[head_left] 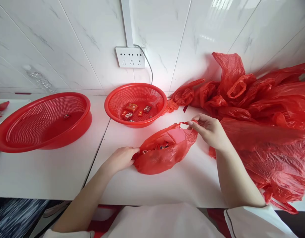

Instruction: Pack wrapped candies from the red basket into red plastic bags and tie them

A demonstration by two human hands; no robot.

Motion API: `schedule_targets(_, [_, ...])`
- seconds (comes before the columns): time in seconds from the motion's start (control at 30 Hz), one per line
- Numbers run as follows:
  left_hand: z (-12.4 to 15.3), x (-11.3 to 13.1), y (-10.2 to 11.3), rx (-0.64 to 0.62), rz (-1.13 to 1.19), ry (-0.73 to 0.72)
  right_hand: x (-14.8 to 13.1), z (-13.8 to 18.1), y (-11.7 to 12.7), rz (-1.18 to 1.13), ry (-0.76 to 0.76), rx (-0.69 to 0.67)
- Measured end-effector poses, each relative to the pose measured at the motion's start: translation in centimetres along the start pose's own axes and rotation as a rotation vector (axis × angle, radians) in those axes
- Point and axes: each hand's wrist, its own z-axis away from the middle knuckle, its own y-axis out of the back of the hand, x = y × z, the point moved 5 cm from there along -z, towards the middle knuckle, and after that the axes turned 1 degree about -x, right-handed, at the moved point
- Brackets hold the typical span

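Fingers (202, 119) on a crinkled, translucent, open-mouthed red bag (161, 162)

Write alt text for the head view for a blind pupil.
A person's left hand and right hand hold open a red plastic bag containing small packets at a white table. Behind it stands a red basket with more packets; a larger basket sits left, piled red bags right.

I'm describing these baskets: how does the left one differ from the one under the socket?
The left basket shows one small item; the middle basket holds several small packets. The left basket looks wider than the middle basket, though lens stretch may add to that. Both are red, rimmed and perforated.
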Motion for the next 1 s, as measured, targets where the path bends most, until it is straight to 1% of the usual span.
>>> schedule_targets(0.1, [0.0, 0.2, 0.9, 0.072, -0.006, -0.014, -0.5, -0.2, -0.2, -0.023, 0.024, 0.011])
schedule_targets(0.17, [0.2, 0.3, 2.3, 0.152, 0.037, -0.044, -1.0, -0.4, -0.1, -0.065, 0.043, 0.012])
schedule_targets(0.23, [0.5, 0.6, 4.3, 0.247, 0.102, -0.096, -1.9, -0.6, 0.1, -0.116, 0.077, 0.033])
schedule_targets(0.33, [1.0, 1.2, 8.2, 0.419, 0.233, -0.210, -4.0, -1.1, 0.5, -0.190, 0.164, 0.097])
schedule_targets(0.43, [1.4, 2.5, 11.9, 0.566, 0.348, -0.351, -6.1, -1.5, 0.5, -0.259, 0.253, 0.139])
schedule_targets(0.5, [1.4, 3.7, 13.6, 0.648, 0.438, -0.444, -7.1, -1.6, 0.1, -0.321, 0.292, 0.147])
schedule_targets(0.57, [1.0, 4.9, 14.6, 0.702, 0.554, -0.508, -7.7, -1.6, -0.5, -0.377, 0.314, 0.137])
schedule_targets(0.63, [0.1, 5.9, 14.6, 0.711, 0.659, -0.534, -8.1, -1.5, -1.6, -0.393, 0.332, 0.099])
schedule_targets(0.7, [-1.1, 6.7, 14.0, 0.716, 0.737, -0.537, -8.5, -1.3, -3.2, -0.340, 0.340, -0.020])
schedule_targets(0.77, [-2.1, 7.3, 13.1, 0.739, 0.783, -0.532, -8.7, -1.1, -4.9, -0.263, 0.328, -0.177])
schedule_targets(0.8, [-2.5, 7.6, 12.5, 0.744, 0.794, -0.526, -8.7, -1.0, -5.6, -0.248, 0.316, -0.228])
schedule_targets(0.83, [-2.7, 7.9, 11.9, 0.735, 0.798, -0.523, -8.7, -1.0, -5.9, -0.259, 0.303, -0.238])
schedule_targets(0.87, [-2.9, 8.2, 11.4, 0.710, 0.795, -0.533, -8.7, -1.1, -5.9, -0.292, 0.294, -0.198])
schedule_targets(0.93, [-2.9, 9.0, 10.3, 0.613, 0.737, -0.572, -8.4, -1.4, -4.9, -0.380, 0.297, -0.024])
schedule_targets(1.0, [-2.7, 9.7, 9.3, 0.496, 0.583, -0.585, -8.2, -1.5, -3.6, -0.431, 0.316, 0.153])
